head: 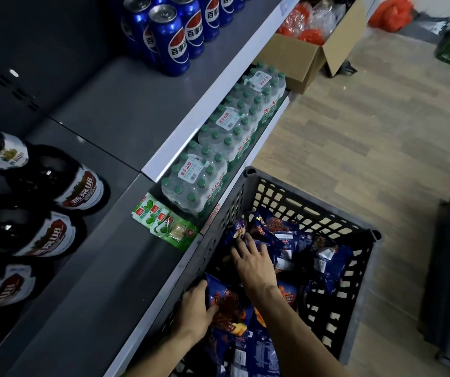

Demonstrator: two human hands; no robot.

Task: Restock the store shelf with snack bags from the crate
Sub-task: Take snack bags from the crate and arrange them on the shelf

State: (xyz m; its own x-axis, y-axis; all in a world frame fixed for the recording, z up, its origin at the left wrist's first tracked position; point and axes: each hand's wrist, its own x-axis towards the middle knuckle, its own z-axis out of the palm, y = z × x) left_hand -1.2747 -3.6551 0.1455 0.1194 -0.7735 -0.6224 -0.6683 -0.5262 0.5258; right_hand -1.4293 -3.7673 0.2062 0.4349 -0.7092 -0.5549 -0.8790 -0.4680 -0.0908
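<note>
Both hands reach into the dark slatted crate (248, 186). Left hand (195, 308) grips the edge of a blue snack bag (228, 308) printed with reddish sticks; right hand (253, 261) lies with fingers spread on another blue bag (266, 235) deeper in. More blue bags, too jumbled to count, fill the crate beside the grey shelf (96, 281). Three green snack packs (164, 221) lie on the lower ledge.

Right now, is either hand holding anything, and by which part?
The left hand grips a blue snack bag by its upper left edge. The right hand rests open on bags in the crate.
</note>
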